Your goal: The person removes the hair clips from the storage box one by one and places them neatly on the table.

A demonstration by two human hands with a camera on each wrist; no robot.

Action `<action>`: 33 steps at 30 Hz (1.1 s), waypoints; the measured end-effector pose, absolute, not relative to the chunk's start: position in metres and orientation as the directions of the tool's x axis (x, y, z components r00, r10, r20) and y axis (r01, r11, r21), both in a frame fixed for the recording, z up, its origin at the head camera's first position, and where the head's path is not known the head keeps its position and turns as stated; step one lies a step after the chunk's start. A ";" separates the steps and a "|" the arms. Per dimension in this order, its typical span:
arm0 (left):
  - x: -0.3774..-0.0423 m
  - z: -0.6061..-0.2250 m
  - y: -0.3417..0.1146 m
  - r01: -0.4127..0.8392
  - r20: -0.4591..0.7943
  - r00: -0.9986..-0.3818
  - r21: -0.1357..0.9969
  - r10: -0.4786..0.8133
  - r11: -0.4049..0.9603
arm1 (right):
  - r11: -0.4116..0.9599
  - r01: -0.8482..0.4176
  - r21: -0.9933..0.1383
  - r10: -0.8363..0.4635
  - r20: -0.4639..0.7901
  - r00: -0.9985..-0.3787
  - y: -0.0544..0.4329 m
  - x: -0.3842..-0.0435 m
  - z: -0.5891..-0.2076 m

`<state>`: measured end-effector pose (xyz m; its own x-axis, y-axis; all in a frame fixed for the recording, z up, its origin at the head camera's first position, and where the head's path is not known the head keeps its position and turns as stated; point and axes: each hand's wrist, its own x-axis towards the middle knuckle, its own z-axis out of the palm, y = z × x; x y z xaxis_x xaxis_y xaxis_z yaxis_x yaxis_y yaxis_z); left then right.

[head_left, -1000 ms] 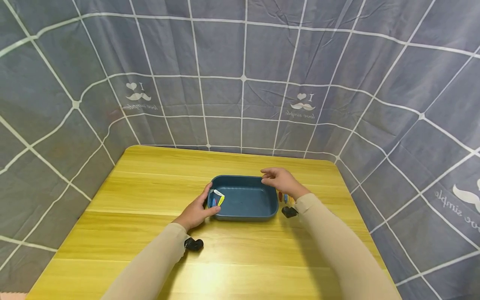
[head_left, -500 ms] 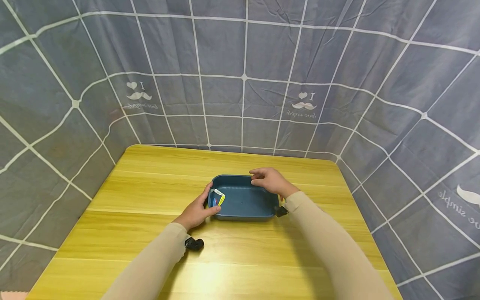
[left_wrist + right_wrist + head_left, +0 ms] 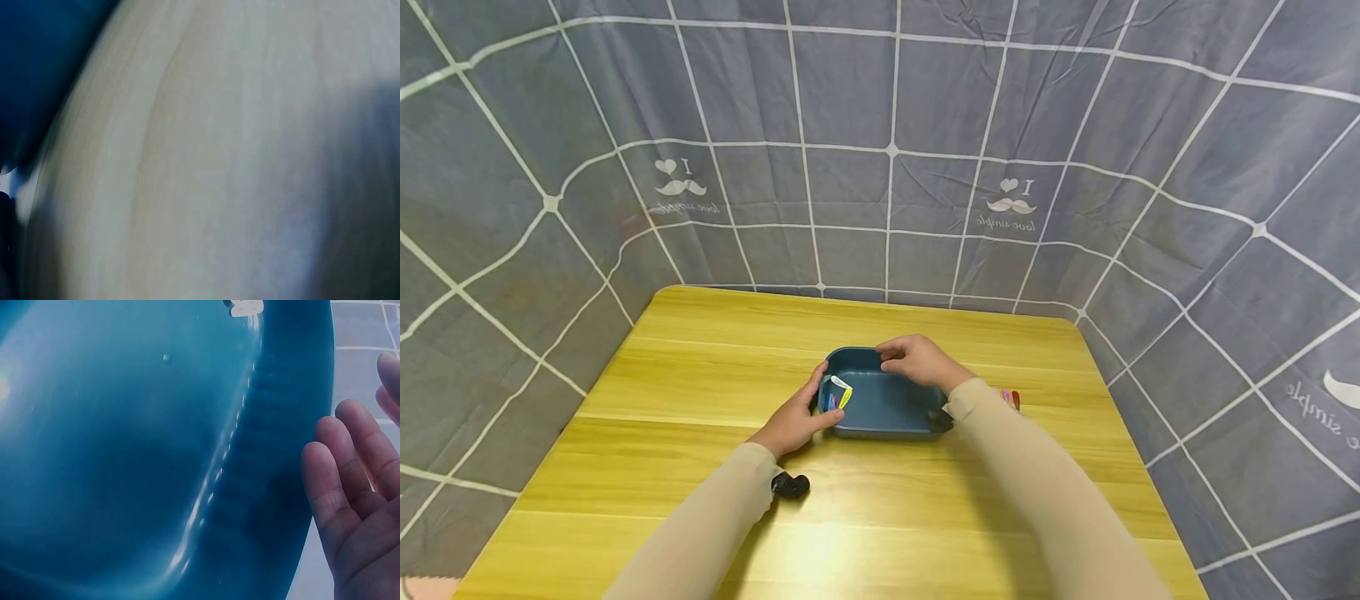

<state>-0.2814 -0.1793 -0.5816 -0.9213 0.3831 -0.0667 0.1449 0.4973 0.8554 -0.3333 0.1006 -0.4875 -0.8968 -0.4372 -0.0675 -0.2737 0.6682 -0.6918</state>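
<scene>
A dark blue rectangular plastic bin sits on the wooden table. At its left end my left hand grips it, thumb at the front rim and fingers along the outer side. Slim white, yellow and blue pieces that look like hair clips lie inside by that end. My right hand is over the far rim, fingers slightly bent. In the right wrist view its fingers overlap the bin's wall, while thumb and index run off the frame edge; I cannot tell whether they pinch anything.
Pink and red small pieces lie on the table right of the bin, partly hidden by the right sleeve. A grey curtain with white lines hangs behind. Black wrist cameras sit at both cuffs.
My right hand has moved left along the bin's far rim, from its right end toward the middle. The left hand and the bin have stayed nearly in place.
</scene>
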 end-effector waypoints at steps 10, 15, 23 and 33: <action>-0.280 -0.578 -0.180 0.140 -0.081 -0.919 0.848 0.386 0.511 | 0.657 -0.275 -0.702 -0.479 -0.108 -0.871 0.078 -0.340 -0.495; -0.279 -0.577 -0.179 0.139 -0.084 -0.918 0.847 0.387 0.514 | 0.675 -0.284 -0.681 -0.502 -0.141 -0.854 0.067 -0.344 -0.501; -0.279 -0.576 -0.179 0.131 -0.091 -0.917 0.850 0.387 0.510 | 0.725 -0.289 -0.626 -0.511 -0.207 -0.834 0.055 -0.346 -0.500; -0.280 -0.580 -0.179 0.134 -0.082 -0.919 0.855 0.386 0.501 | 0.741 -0.337 -0.581 -0.553 -0.242 -0.797 0.041 -0.354 -0.504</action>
<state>-0.2802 -0.1788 -0.5801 -0.9188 0.3860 -0.0824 0.1339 0.5013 0.8548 -0.3537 0.0414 -0.5043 -0.7974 -0.5528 -0.2421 -0.3371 0.7407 -0.5811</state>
